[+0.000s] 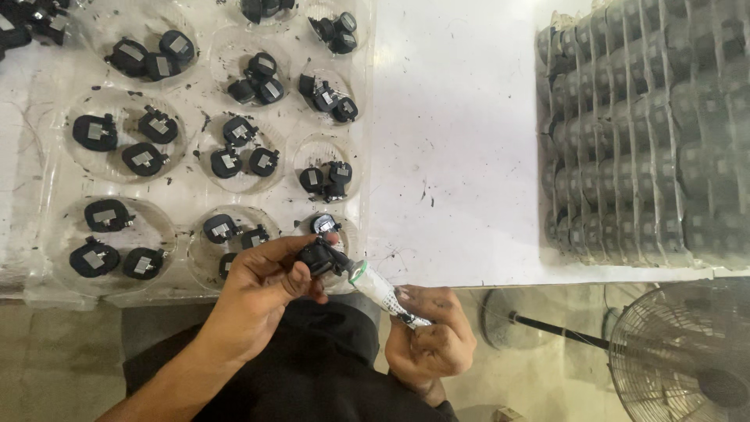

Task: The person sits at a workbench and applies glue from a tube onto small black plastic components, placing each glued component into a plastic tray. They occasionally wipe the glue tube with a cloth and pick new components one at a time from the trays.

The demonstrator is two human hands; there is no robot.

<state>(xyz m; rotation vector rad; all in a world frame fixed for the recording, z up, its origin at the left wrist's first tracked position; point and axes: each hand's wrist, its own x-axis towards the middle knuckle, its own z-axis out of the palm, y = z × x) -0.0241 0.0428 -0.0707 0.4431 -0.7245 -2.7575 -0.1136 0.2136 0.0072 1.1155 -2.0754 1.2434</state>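
Note:
My left hand (262, 293) grips a small black plastic part (320, 256) at the near edge of the table. My right hand (430, 336) holds a white tube (383, 291) with a green collar, its tip touching the black part. Just beyond the hands lies a clear plastic tray (187, 195) with round pockets. Each pocket holds two or three black parts (148, 159) with grey metal inserts.
A stack of clear trays (641, 141) filled with dark parts stands at the right on the white tabletop (453, 141), which is speckled with black flecks. Below the table's edge at the right is a floor fan (687, 359) with a wire guard.

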